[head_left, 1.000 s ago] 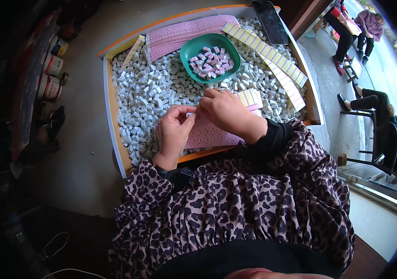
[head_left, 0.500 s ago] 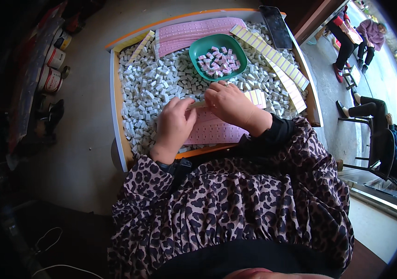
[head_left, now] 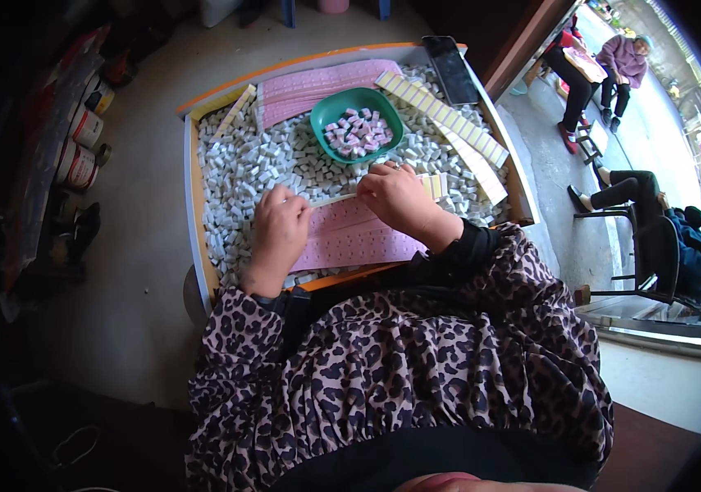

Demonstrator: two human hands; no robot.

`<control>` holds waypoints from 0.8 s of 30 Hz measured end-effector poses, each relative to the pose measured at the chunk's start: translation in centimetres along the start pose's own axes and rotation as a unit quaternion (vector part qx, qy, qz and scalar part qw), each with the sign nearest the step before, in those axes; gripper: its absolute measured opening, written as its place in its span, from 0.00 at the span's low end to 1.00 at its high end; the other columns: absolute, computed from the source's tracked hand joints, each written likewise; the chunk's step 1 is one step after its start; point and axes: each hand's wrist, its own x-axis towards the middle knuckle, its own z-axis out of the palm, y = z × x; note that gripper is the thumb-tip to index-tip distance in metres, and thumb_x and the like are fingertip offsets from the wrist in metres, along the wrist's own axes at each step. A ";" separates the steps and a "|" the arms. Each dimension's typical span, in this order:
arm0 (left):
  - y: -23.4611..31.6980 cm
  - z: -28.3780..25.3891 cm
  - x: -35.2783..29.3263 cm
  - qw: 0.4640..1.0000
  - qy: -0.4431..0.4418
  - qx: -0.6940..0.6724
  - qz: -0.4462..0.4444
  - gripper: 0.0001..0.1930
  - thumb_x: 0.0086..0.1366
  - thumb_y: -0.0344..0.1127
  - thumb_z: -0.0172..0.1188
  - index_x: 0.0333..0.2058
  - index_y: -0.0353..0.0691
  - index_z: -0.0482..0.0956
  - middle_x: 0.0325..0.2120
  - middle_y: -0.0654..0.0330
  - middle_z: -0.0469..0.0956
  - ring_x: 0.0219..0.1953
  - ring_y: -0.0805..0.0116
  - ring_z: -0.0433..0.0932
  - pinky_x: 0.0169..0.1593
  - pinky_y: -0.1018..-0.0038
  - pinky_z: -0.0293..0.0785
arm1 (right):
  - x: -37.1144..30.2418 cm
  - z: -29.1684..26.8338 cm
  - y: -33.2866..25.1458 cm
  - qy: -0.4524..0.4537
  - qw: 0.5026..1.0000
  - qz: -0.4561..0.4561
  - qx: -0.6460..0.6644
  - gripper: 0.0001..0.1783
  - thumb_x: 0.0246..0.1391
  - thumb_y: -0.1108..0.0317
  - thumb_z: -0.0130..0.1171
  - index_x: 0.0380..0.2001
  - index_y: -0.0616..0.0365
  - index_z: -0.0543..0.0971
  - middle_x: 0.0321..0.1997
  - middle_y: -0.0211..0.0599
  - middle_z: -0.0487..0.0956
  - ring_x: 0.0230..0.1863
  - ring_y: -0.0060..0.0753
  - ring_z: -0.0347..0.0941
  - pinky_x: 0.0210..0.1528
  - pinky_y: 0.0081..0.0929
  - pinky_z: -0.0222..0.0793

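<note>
Pink printed sheets (head_left: 354,244) lie near the front of a shallow tray (head_left: 194,184). A narrow pale strip (head_left: 334,199) runs along their far edge between my hands. My left hand (head_left: 278,234) is at the strip's left end, fingers bent together; what they pinch is too small to make out. My right hand (head_left: 404,201) has its fingers curled down on the strip, hiding its right part. Beside the right hand a yellow-and-white striped strip (head_left: 435,186) shows. Just beyond stands a green bowl (head_left: 320,135) with small pink-and-white blocks (head_left: 358,134).
Small white blocks (head_left: 239,176) fill the tray. More pink sheets (head_left: 317,86), long yellow striped strips (head_left: 449,119) and a dark phone (head_left: 451,72) lie toward its far side. Cans (head_left: 79,162) stand at left. People sit at right, one on a black chair (head_left: 658,258).
My left hand has moved away from my right, leaving a wider gap with more of the strip and pink sheet showing. The whole view has shifted slightly; the bowl stays put.
</note>
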 end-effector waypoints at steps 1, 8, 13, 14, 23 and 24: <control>-0.4 -0.1 -0.5 1.000 0.003 0.020 -0.004 0.02 0.54 0.27 0.61 0.25 0.36 0.77 0.28 0.56 0.71 0.36 0.54 0.71 0.41 0.66 0.68 | -0.3 0.1 0.2 0.016 0.999 -0.004 -0.028 0.04 0.50 0.67 0.58 0.27 0.54 0.77 0.32 0.33 0.73 0.39 0.39 0.72 0.44 0.35 0.63; -1.5 -1.3 -1.4 0.994 0.079 0.063 -0.047 0.04 0.58 0.26 0.57 0.32 0.35 0.74 0.31 0.56 0.71 0.36 0.60 0.72 0.39 0.71 0.69 | -1.0 0.9 0.5 0.084 0.994 -0.049 -0.053 0.04 0.50 0.69 0.56 0.29 0.56 0.75 0.32 0.37 0.71 0.37 0.42 0.71 0.41 0.37 0.66; 1.3 1.4 -0.1 0.841 -0.022 -0.502 -0.200 0.08 0.63 0.24 0.52 0.41 0.37 0.68 0.33 0.60 0.72 0.33 0.75 0.71 0.34 0.80 0.68 | -1.2 1.1 0.6 0.053 0.996 -0.064 -0.025 0.04 0.49 0.71 0.54 0.30 0.58 0.74 0.32 0.39 0.71 0.36 0.44 0.72 0.37 0.38 0.69; 2.3 1.9 0.2 0.781 -0.056 -0.580 -0.224 0.09 0.64 0.23 0.50 0.43 0.38 0.66 0.33 0.61 0.72 0.31 0.79 0.71 0.32 0.83 0.68 | -1.1 1.0 0.4 0.048 0.996 -0.068 -0.033 0.04 0.49 0.72 0.53 0.30 0.58 0.73 0.32 0.39 0.71 0.36 0.44 0.72 0.36 0.38 0.69; 2.5 6.7 0.0 0.842 0.013 -0.483 -0.239 0.08 0.64 0.22 0.49 0.42 0.38 0.66 0.33 0.62 0.74 0.28 0.79 0.71 0.31 0.84 0.69 | -1.4 0.5 1.1 0.036 0.994 -0.095 0.026 0.04 0.47 0.74 0.56 0.29 0.59 0.73 0.33 0.40 0.71 0.36 0.44 0.72 0.36 0.37 0.70; 2.2 6.9 -0.1 0.839 0.001 -0.486 -0.245 0.08 0.64 0.22 0.49 0.42 0.37 0.66 0.33 0.61 0.74 0.28 0.79 0.71 0.32 0.84 0.69 | -1.4 0.4 1.1 0.035 0.994 -0.099 0.033 0.04 0.47 0.74 0.56 0.28 0.59 0.72 0.33 0.40 0.71 0.35 0.45 0.72 0.36 0.37 0.71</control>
